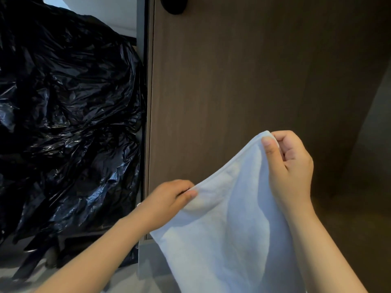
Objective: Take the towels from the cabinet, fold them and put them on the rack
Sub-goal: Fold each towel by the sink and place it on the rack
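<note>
A white towel hangs in front of me, held by its top edge. My right hand pinches the higher corner between thumb and fingers. My left hand pinches the same edge lower down and to the left. The cloth drops from both grips and runs out of the bottom of the view. Behind it stands a brown wood-grain cabinet door, closed. No rack is in view.
Large black plastic bags fill the space left of the cabinet door, bulging against its edge. A black knob sits at the door's top. Grey floor shows at the bottom left.
</note>
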A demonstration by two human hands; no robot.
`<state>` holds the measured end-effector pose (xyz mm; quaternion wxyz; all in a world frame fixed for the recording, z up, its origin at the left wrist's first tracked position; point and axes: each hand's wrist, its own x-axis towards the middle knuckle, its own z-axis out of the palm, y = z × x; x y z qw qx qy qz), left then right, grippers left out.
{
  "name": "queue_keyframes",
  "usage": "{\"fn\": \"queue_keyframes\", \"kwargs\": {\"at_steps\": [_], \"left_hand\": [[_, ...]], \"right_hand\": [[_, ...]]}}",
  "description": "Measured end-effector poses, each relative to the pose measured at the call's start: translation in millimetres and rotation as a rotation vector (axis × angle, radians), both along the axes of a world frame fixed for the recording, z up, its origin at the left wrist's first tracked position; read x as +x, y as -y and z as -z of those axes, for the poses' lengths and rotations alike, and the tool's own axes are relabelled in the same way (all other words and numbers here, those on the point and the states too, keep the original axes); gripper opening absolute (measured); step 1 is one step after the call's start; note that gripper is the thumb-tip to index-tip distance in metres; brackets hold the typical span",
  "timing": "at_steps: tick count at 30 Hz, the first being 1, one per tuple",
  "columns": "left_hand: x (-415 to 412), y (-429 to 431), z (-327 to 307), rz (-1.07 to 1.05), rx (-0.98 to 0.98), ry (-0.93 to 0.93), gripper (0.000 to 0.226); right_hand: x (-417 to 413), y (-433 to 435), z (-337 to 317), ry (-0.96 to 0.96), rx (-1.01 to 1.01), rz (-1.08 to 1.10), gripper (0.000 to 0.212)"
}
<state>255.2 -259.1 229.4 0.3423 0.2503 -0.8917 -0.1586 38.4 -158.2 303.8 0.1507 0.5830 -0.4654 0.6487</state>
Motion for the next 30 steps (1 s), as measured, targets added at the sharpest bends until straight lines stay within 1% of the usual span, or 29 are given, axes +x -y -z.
{"fn": "queue_keyframes", "kwargs": {"at_steps": [4,5,7,9,11,14,16,18,19,21,23,27,28,30], "left_hand": [[-10,-4,-3,0.020,0.037,-0.089,0.020],[-11,-4,-7,0.006,0.033,-0.103,0.018],[-10,1,-20,-0.096,-0.001,-0.111,0.019],[-7,6,-35,-0.221,-0.014,-0.052,0.023],[-7,7,-48,-0.299,0.014,0.031,0.022],[-12,3,-55,-0.380,0.114,0.093,0.021],[-11,1,-56,-0.397,0.177,0.098,0.025],[-9,0,-58,-0.417,0.266,0.027,0.029],[-9,0,-59,-0.425,0.334,-0.044,0.030],[-10,1,-63,-0.413,0.536,-0.224,0.028],[-11,3,-68,-0.323,0.767,-0.377,0.025],[-7,-1,-78,-0.116,1.088,-0.589,0.028],[-7,-2,-78,-0.062,1.134,-0.630,0.027],[-7,-3,-77,-0.011,1.166,-0.673,0.025]], "right_hand": [[-7,-5,-1,-0.002,-0.009,0.028,0.012],[-9,-6,-1,-0.005,-0.016,0.038,0.012],[-15,-9,-4,-0.027,-0.036,0.066,0.012],[-20,-11,-6,-0.064,-0.053,0.096,0.014],[-23,-11,-5,-0.085,-0.061,0.123,0.014],[-20,-10,0,-0.091,-0.064,0.134,0.013],[-14,-9,4,-0.106,-0.052,0.122,0.011],[-8,-9,8,-0.102,-0.052,0.102,0.010],[-5,-9,10,-0.095,-0.062,0.087,0.010],[3,-8,13,-0.073,-0.076,0.050,0.010],[10,-7,15,-0.049,-0.083,0.017,0.010],[22,-5,24,-0.018,-0.081,-0.044,0.013],[26,-5,28,-0.028,-0.072,-0.071,0.013],[34,-3,37,-0.050,-0.022,-0.133,0.012]]}}
